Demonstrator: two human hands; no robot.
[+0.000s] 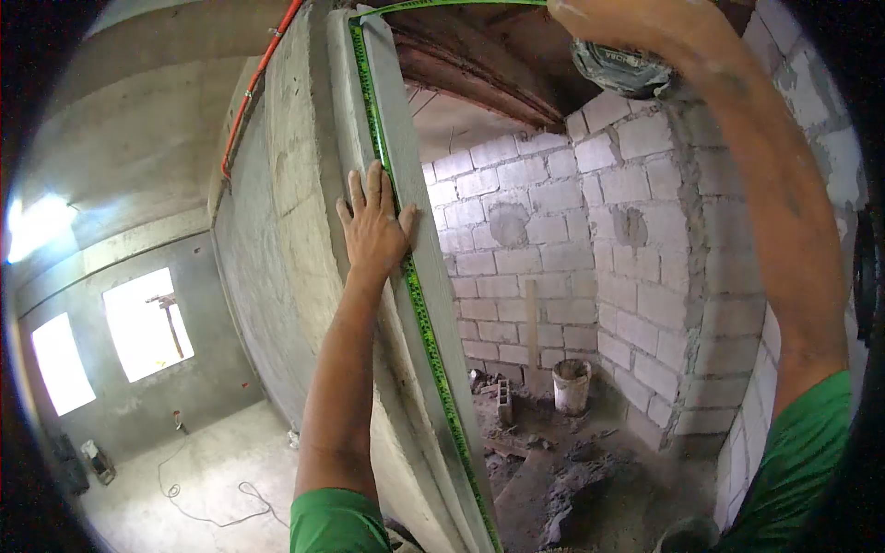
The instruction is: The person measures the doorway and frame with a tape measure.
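Your left hand (376,224) lies with its fingers spread, left of the frame's centre, over the green tape (430,339) on the wall end (396,101). Your right hand (636,23), upper right, curls around the tape case (622,70) (the top edge cuts off part of it). The drawing-out looks done: the tape runs from the bottom edge to the top, then bends across toward the case. It isn't wound back in yet.
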